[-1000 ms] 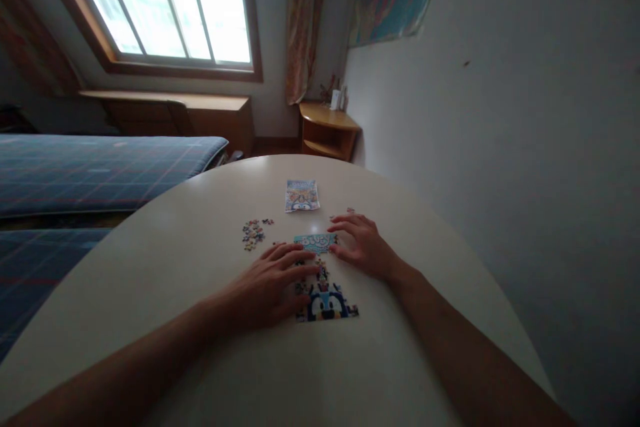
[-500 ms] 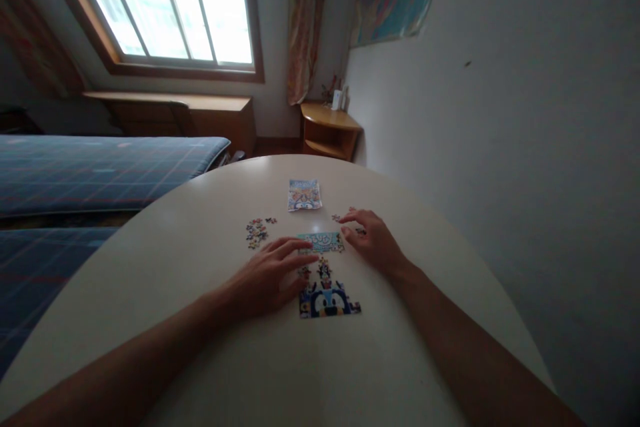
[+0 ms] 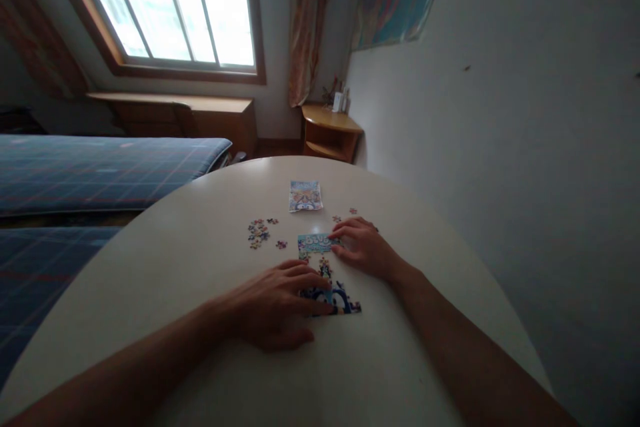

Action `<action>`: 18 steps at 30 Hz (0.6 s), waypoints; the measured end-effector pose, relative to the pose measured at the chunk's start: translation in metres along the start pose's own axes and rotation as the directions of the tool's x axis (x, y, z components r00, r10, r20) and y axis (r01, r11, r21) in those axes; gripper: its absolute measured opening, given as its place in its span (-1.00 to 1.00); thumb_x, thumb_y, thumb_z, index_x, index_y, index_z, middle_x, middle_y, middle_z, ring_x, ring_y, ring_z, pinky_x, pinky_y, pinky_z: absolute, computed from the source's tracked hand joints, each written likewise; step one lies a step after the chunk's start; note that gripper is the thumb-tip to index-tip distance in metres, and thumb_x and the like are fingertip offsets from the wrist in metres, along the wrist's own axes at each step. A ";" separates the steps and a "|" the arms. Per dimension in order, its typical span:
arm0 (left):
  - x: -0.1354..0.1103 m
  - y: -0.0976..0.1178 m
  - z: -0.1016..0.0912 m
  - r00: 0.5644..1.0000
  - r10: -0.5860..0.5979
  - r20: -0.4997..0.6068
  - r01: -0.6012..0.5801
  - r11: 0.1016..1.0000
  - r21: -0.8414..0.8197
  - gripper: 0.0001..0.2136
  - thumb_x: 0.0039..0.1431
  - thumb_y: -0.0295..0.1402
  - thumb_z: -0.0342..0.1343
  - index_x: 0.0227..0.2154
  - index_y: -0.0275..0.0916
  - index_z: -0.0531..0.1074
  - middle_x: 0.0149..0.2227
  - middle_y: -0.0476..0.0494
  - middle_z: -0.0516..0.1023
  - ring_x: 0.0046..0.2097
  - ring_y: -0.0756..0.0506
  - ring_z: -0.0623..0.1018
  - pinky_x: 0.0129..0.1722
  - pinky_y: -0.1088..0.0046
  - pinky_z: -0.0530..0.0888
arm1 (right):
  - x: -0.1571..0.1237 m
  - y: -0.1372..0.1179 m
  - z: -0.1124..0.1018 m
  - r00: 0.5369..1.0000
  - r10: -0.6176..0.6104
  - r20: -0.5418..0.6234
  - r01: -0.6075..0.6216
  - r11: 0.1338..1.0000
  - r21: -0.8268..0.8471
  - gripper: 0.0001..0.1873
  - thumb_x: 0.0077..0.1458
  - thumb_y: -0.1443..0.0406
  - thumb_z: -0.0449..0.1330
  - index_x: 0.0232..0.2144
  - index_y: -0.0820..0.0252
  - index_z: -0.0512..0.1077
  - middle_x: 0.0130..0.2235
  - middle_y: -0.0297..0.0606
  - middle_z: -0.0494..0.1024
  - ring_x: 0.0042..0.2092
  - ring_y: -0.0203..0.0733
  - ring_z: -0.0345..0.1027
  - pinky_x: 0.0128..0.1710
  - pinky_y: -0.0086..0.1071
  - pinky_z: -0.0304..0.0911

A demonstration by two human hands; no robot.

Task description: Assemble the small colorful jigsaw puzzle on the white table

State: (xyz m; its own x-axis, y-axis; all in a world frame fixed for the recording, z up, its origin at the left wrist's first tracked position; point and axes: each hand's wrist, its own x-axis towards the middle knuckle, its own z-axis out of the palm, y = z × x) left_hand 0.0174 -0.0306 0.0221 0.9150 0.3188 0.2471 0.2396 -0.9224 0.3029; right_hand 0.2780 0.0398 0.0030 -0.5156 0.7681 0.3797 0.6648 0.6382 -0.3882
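Observation:
A partly built jigsaw puzzle (image 3: 320, 260) with a blue cartoon picture lies on the round white table (image 3: 210, 260). My left hand (image 3: 277, 303) lies flat over the puzzle's lower left part, fingers stretched across the blue figure. My right hand (image 3: 363, 247) rests at the puzzle's upper right edge, fingers bent and pressing on the light blue top strip. Whether a piece sits under those fingertips is hidden. A small heap of loose pieces (image 3: 259, 233) lies to the left, one single piece (image 3: 281, 245) beside it.
A printed reference picture (image 3: 305, 196) lies farther back on the table. A few loose pieces (image 3: 345, 215) are scattered behind my right hand. Beyond the table are a bed with a blue plaid cover (image 3: 100, 170), a wooden corner shelf (image 3: 330, 130) and a window (image 3: 170, 7).
My left hand slid down from the puzzle's middle onto its lower part. My right hand reached back to the loose pieces and returned to the puzzle's top right edge.

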 end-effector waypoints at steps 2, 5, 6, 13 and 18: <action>0.000 0.000 -0.001 1.000 -0.005 0.013 0.005 1.000 0.005 -0.55 0.20 -0.17 0.14 0.15 -0.04 0.35 0.20 -0.17 0.38 0.15 -0.24 0.43 0.25 0.06 0.27 | 0.000 0.000 0.000 1.000 0.000 0.004 0.000 1.000 0.002 -0.83 0.08 0.24 0.31 -0.23 0.07 0.58 -0.10 -0.22 0.60 0.03 -0.05 0.39 0.12 -0.07 0.21; 0.001 0.000 -0.001 1.000 0.004 0.022 -0.005 1.000 0.017 -0.55 0.21 -0.16 0.13 0.16 -0.05 0.35 0.20 -0.18 0.38 0.15 -0.25 0.42 0.24 0.06 0.27 | -0.001 0.002 0.000 1.000 -0.009 0.006 0.009 1.000 0.010 -0.83 0.08 0.23 0.30 -0.23 0.08 0.57 -0.12 -0.21 0.59 0.02 -0.06 0.38 0.11 -0.09 0.23; 0.001 0.000 -0.001 1.000 0.009 0.021 -0.009 1.000 0.019 -0.55 0.21 -0.16 0.12 0.16 -0.06 0.35 0.20 -0.19 0.38 0.15 -0.25 0.42 0.24 0.07 0.28 | -0.001 0.002 0.000 1.000 -0.011 0.006 0.011 1.000 0.013 -0.83 0.08 0.24 0.30 -0.23 0.09 0.56 -0.12 -0.20 0.59 0.02 -0.06 0.38 0.12 -0.10 0.23; 0.001 0.001 -0.001 1.000 0.023 0.001 -0.023 0.999 0.033 -0.58 0.23 -0.18 0.12 0.14 -0.08 0.37 0.18 -0.20 0.40 0.15 -0.25 0.42 0.24 0.10 0.29 | -0.001 -0.002 -0.002 1.000 -0.019 0.015 0.019 1.000 0.022 -0.84 0.07 0.24 0.30 -0.25 0.10 0.56 -0.13 -0.18 0.58 0.01 -0.04 0.37 0.12 -0.08 0.23; 0.000 -0.003 0.002 0.996 -0.049 -0.081 0.049 0.999 -0.004 -0.63 0.22 -0.23 0.13 0.09 -0.06 0.40 0.13 -0.14 0.47 0.11 -0.20 0.45 0.16 0.15 0.38 | -0.001 0.000 -0.001 1.000 0.006 -0.013 -0.005 1.000 0.018 -0.84 0.09 0.23 0.29 -0.23 0.08 0.55 -0.14 -0.19 0.59 0.01 -0.03 0.39 0.11 -0.06 0.24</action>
State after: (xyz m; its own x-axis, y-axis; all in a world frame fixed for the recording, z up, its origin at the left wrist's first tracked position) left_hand 0.0178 -0.0285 0.0194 0.8729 0.3805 0.3052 0.2829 -0.9047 0.3187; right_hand 0.2793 0.0387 0.0037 -0.5050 0.7709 0.3883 0.6579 0.6350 -0.4050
